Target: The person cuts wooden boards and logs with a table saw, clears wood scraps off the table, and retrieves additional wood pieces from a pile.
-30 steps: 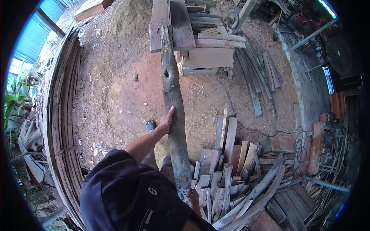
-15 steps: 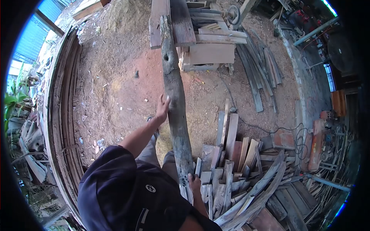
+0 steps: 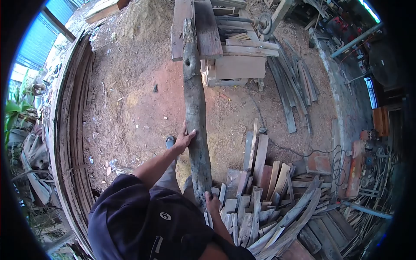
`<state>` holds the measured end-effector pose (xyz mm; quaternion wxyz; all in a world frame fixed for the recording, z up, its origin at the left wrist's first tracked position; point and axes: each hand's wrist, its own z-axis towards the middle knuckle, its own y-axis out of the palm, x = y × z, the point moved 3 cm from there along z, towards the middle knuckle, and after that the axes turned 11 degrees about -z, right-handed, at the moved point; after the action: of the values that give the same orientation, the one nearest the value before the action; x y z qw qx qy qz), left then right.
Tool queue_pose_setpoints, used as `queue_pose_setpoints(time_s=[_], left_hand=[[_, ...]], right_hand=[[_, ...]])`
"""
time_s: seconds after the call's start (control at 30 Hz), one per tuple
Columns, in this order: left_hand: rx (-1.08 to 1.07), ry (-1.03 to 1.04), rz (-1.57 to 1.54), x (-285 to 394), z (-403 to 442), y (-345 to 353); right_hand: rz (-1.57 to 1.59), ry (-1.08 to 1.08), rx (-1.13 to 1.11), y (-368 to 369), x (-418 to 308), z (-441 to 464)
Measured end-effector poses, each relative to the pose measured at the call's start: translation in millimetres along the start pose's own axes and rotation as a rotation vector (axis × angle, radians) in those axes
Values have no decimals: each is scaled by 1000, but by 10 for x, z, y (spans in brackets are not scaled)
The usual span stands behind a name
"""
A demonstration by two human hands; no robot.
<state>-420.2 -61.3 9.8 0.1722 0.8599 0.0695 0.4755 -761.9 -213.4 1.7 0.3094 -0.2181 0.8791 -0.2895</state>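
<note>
A long grey weathered log [image 3: 196, 99] runs from the wooden planks [image 3: 208, 34] at the top down to my body, its far end resting on them. On the left side of the log, near its middle, lies my left hand [image 3: 185, 138], with fingers apart and the thumb side against the wood. My right hand [image 3: 212, 202] is at the near end, on the right side, its fingers bent against the log and partly hidden.
Stacked long boards [image 3: 71, 121] line the left side. A heap of scrap wood [image 3: 255, 203] lies right of my legs. Long strips [image 3: 286, 91] lie further back, and a cable [image 3: 299, 152] crosses the dirt ground [image 3: 138, 95].
The log's far end has shifted forward over the planks, and its near end has moved up in view. My right hand has moved up with it; my left hand has slid back and spread.
</note>
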Motion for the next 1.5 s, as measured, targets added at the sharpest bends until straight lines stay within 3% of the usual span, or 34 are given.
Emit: queue_pose_setpoints(time_s=[0.6,0.9,1.03,1.1,1.23,1.33,1.4,1.5], left_hand=[[90,66,96,498,971,-41],[25,85,40,932,1631,-57],[46,90,86,1003,1455,-18],[-26,235,123,897,1365,-33],[105,226,183,356,888,7],[101,233,185,449,724,72],[104,51,99,588,775,117],[109,56,159,627,835,48]], right_hand=[[-9,22,18,-221,-702,788],[-3,59,-25,-403,-1260,1300],[2,18,-34,-398,-1263,1297],[-2,-22,-31,-445,-1299,1292],[58,-41,-89,-530,-1336,1268],[-2,-23,-86,-465,-1311,1388],[-18,-52,-68,-551,-1429,1403],[14,-60,-76,-552,-1530,1440]])
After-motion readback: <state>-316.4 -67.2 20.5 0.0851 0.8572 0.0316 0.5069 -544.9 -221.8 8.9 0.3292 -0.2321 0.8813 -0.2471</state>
